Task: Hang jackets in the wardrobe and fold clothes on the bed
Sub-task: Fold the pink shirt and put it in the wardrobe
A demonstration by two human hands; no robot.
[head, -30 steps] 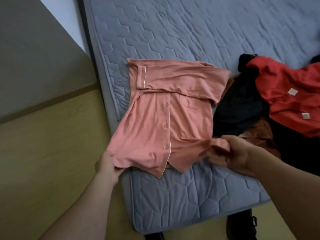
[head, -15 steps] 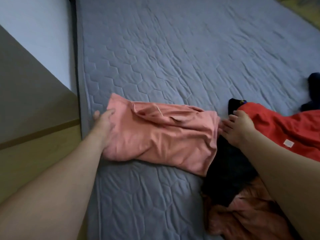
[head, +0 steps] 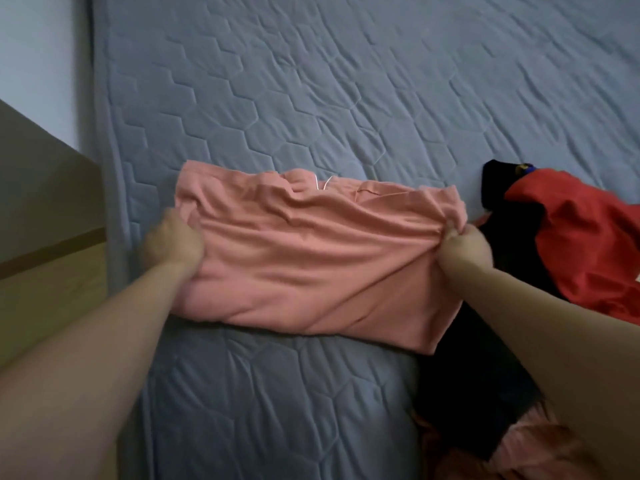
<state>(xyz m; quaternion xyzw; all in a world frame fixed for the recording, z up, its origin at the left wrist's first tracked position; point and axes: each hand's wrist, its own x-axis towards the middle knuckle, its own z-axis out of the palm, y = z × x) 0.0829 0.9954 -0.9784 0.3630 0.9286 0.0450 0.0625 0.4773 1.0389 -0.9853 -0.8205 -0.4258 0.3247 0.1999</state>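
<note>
A salmon-pink button shirt (head: 311,265) lies folded in half across the near left part of the grey quilted bed (head: 346,98). My left hand (head: 171,240) grips the shirt's left edge with curled fingers. My right hand (head: 462,244) pinches its bunched right edge. The cloth is creased between the two hands, and a thin white piping line shows at its far edge.
A red jacket (head: 581,244) lies over a black garment (head: 485,375) at the right side of the bed. Another pinkish-brown piece (head: 540,452) sits at the bottom right. The wooden floor (head: 41,289) and a wall run along the bed's left edge.
The shirt's lower half was folded up over its collar end. My hands went from resting at its sides to gripping both side edges.
</note>
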